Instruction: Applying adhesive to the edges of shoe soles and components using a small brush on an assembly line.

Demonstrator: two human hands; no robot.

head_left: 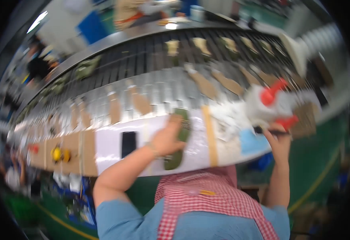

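My left hand [167,138] presses on a dark green shoe sole [177,157], with the thumb and fingers lying across it. Pale marks show near the sole's two ends, and it rests upright in the picture on a whitish work surface [195,154]. Over to the right, my right hand [278,141] is closed round a black-handled brush [266,131], blurred by motion. Directly beyond that hand stands a white container [259,103] with red fittings [271,93]. The brush's working end is too smeared to make out.
A dark phone [129,144] lies left of my left arm. Behind the work surface runs a roller conveyor [163,82] bearing tan soles [139,101] and pale pieces [201,46]. A yellow object [56,154] sits on cardboard at left. A blue patch [251,141] lies near my right hand.
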